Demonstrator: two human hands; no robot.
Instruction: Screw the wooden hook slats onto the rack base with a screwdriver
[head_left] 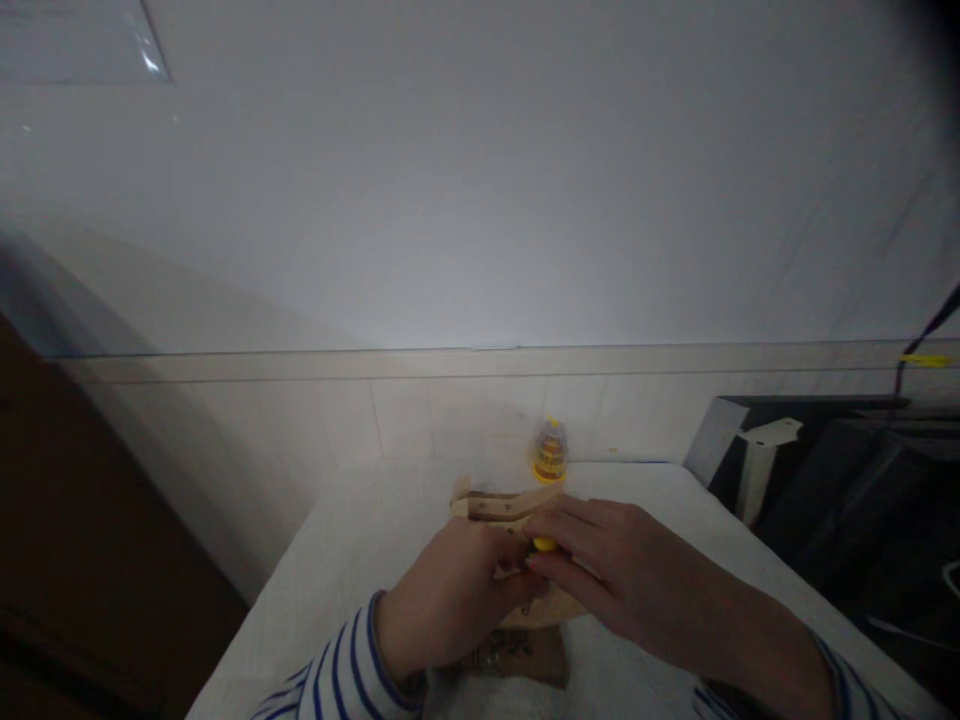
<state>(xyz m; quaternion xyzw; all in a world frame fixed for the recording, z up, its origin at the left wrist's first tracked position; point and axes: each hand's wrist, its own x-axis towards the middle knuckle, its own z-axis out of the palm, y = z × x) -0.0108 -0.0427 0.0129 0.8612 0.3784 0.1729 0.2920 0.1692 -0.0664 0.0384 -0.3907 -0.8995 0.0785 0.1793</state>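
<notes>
The wooden piece (491, 508) lay on the table under and between the two hands, toward its near middle; it was of pale, plain wood, with flat slats, small dark holes and a dark slot along its far side, and its near edge came out below the fingers. The right hand (615, 550) had its thumb and fingers pinched around a small, smooth yellow piece (545, 544), just above the wood. The left hand (465, 585) lay across the wood, its thumb and forefinger curled in close beside the right fingertips; whether they were closed on anything could not be told, since the hands hid the spot. Both sleeves (337, 665) were white with blue stripes. Just on the near side of the wood lay a flat brown packet (529, 655) bearing dark marks too small to read. Beyond the wood, near the wall, stood a cone-shaped container (550, 455), its clear top set on a yellow base, with dark bands or marks inside, likewise unreadable. The table (360, 540) wore a whitish, faintly creased covering. Behind it ran pale wall panels (465, 415) capped by a straight trim, with a smooth grey-white wall (480, 200) above and a glossy, clear-edged sheet (75, 40) at upper left. A dark brown surface (90, 520) filled the left side; at right stood a whitish bracket (757, 480) before black objects (825, 490), and a dark cord bore a yellow tie (928, 360).
</notes>
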